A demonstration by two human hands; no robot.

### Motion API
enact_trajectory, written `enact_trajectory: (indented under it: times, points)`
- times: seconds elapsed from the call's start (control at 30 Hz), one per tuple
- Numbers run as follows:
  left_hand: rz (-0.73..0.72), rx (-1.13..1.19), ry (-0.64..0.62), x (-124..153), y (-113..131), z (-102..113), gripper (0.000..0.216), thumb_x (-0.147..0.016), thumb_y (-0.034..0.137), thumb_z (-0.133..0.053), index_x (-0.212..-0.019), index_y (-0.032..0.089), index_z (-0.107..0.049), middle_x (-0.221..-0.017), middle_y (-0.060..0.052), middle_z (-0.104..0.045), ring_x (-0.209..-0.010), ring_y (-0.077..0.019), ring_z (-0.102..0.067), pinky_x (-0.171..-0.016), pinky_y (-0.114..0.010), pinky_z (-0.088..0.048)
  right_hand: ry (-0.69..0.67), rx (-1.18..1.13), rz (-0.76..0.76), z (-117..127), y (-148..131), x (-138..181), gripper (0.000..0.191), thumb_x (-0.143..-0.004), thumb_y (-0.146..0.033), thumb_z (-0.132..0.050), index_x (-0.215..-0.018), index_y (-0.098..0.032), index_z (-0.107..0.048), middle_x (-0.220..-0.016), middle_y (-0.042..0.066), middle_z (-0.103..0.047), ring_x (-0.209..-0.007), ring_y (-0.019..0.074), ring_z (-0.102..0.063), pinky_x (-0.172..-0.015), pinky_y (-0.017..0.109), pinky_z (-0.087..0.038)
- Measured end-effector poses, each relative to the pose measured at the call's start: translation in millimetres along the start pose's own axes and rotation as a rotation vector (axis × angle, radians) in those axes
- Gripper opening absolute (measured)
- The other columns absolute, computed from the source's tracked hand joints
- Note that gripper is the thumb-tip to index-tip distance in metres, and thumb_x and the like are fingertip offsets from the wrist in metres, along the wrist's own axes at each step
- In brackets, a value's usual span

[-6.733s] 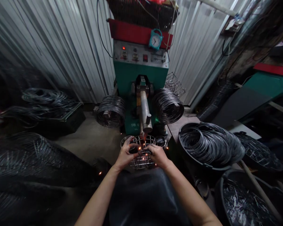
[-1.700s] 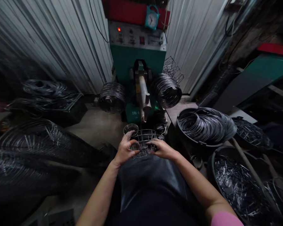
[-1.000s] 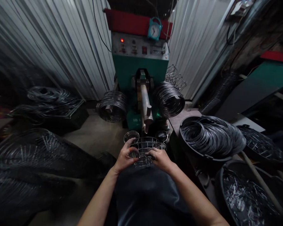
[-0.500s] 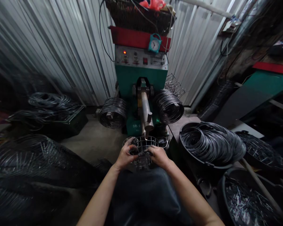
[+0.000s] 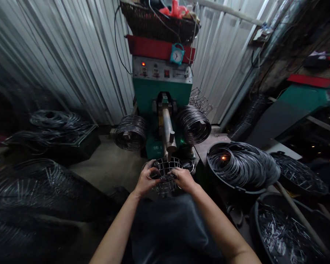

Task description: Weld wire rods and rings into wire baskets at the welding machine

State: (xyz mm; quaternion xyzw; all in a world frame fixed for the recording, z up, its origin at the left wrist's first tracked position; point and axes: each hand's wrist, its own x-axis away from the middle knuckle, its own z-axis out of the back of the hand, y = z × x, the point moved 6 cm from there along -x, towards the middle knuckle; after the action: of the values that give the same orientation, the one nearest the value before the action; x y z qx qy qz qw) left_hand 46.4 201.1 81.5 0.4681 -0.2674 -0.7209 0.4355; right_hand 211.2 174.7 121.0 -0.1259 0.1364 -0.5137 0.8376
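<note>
A round wire basket (image 5: 166,187) sits in front of me under the tip of a green spot welding machine (image 5: 163,88). My left hand (image 5: 147,179) grips its left rim, thumb and fingers curled round the wire. On the near right part of the rim, my right hand (image 5: 183,178) is closed with the fingers pinching the wire. The welder's metal arm (image 5: 168,128) points down toward me, and its electrode tip (image 5: 169,157) is at the basket's far wall. Whether tip and wire touch I cannot tell.
Wire coils hang on the left (image 5: 130,132) and right (image 5: 194,124) of the machine. At right stand a tub of wire rings (image 5: 243,167) and a tub of short metal pieces (image 5: 286,234). A crate of wire (image 5: 79,141) lies at left. A teal clock (image 5: 177,54) hangs above.
The view has shifted slightly. The basket has turned or tilted a little between my hands, which keep their hold. Orange sparks or glints now show over the tub of rings and at far right.
</note>
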Motion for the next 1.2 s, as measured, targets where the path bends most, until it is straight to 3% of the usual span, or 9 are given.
enact_trajectory:
  times: [0.23, 0.47, 0.6, 0.7, 0.8, 1.2]
  points:
    - [0.066, 0.067, 0.019, 0.4, -2.8, -3.7, 0.023, -0.059, 0.037, -0.074, -0.066, 0.018, -0.062, -0.129, -0.013, -0.049, -0.118, -0.0270, -0.049, -0.098, -0.040, -0.040, 0.050, -0.004, -0.023, -1.7, -0.4, 0.2, 0.019, -0.085, -0.022, -0.052, -0.099, -0.025, -0.065, -0.103, 0.001, -0.068, -0.093, 0.0148, -0.063, -0.073, 0.020, -0.043]
    - [0.080, 0.021, 0.027, -16.6, -9.0, -3.6, 0.023, -0.057, 0.035, -0.074, -0.066, 0.017, -0.063, -0.128, -0.013, -0.049, -0.119, -0.0280, -0.047, -0.098, -0.041, -0.040, 0.087, 0.000, -0.056, -1.3, 8.5, -14.0, 0.023, -0.082, -0.017, -0.055, -0.100, -0.026, -0.065, -0.105, 0.002, -0.067, -0.091, 0.0161, -0.064, -0.074, 0.021, -0.045]
    - [0.106, 0.017, 0.050, -17.6, -13.6, -5.4, 0.027, -0.057, 0.040, -0.075, -0.066, 0.018, -0.062, -0.129, -0.012, -0.048, -0.118, -0.0276, -0.048, -0.097, -0.041, -0.040, 0.268, -0.171, -0.009, -3.0, 15.9, -7.5, 0.027, -0.082, -0.018, -0.055, -0.107, -0.025, -0.062, -0.108, 0.003, -0.065, -0.098, 0.0159, -0.062, -0.081, 0.024, -0.047]
    - [0.078, 0.015, 0.054, -17.9, -14.1, -4.6, 0.024, -0.057, 0.036, -0.075, -0.066, 0.019, -0.062, -0.130, -0.011, -0.048, -0.119, -0.0267, -0.048, -0.098, -0.040, -0.041, 0.401, -0.275, -0.061, -3.7, 28.1, 2.6, 0.022, -0.083, -0.019, -0.053, -0.103, -0.022, -0.063, -0.104, 0.005, -0.065, -0.093, 0.0160, -0.062, -0.081, 0.026, -0.047]
    - [0.054, 0.013, 0.056, -23.9, -16.2, -2.1, 0.021, -0.056, 0.032, -0.075, -0.066, 0.019, -0.062, -0.130, -0.010, -0.048, -0.118, -0.0267, -0.048, -0.099, -0.040, -0.040, 0.389, -0.278, -0.116, -4.0, 36.2, 0.4, 0.016, -0.083, -0.018, -0.052, -0.092, -0.020, -0.065, -0.095, 0.006, -0.065, -0.087, 0.0165, -0.062, -0.079, 0.026, -0.047]
    - [0.162, 0.075, 0.023, -48.3, -26.7, -3.4, 0.024, -0.052, 0.034, -0.076, -0.064, 0.018, -0.063, -0.129, -0.013, -0.049, -0.122, -0.0288, -0.045, -0.098, -0.039, -0.040, 0.319, -0.201, -0.182, 6.0, 38.4, -24.3, 0.017, -0.083, -0.017, -0.050, -0.093, -0.021, -0.064, -0.099, 0.005, -0.064, -0.088, 0.0172, -0.061, -0.077, 0.024, -0.045]
